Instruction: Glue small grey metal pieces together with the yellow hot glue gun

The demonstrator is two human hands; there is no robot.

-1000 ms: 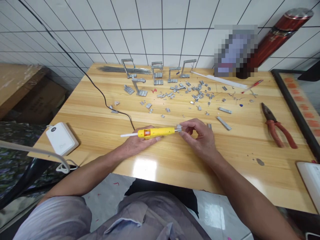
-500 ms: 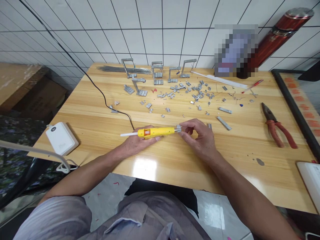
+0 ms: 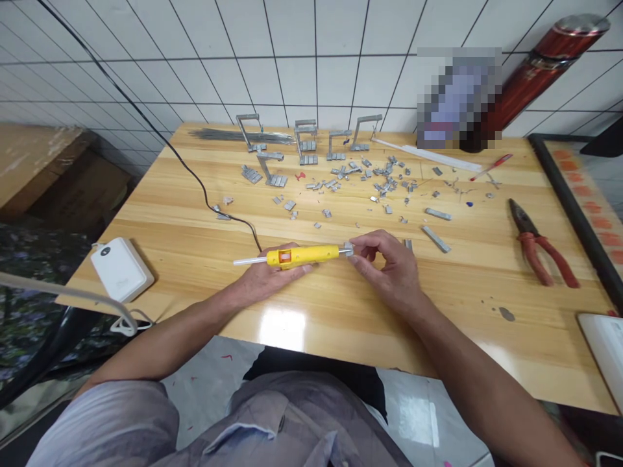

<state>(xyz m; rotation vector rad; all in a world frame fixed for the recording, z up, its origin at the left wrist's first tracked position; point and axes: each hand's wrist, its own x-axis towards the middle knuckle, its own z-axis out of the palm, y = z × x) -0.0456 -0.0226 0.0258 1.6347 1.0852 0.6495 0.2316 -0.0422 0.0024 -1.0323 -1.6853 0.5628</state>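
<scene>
A yellow glue gun (image 3: 311, 255) lies level in my left hand (image 3: 265, 279), whose fingers are wrapped round it from below. A clear glue stick (image 3: 250, 261) sticks out of its left end. At its metal nozzle on the right, my right hand (image 3: 384, 266) pinches a small grey metal piece (image 3: 348, 248) between thumb and fingertips. The piece touches or nearly touches the nozzle tip. Several small grey metal stands (image 3: 273, 170) are upright at the back of the wooden table (image 3: 195, 214).
Loose grey pieces (image 3: 387, 185) are scattered mid-table. Red-handled pliers (image 3: 535, 250) and a pen (image 3: 491, 167) lie right. A white power bank (image 3: 121, 269) sits left. A black cable (image 3: 199, 185) runs to the glue gun. A red flask (image 3: 540, 78) stands at the back right.
The glue gun has shifted very slightly to the left. Both hands keep their hold, and the rest looks the same.
</scene>
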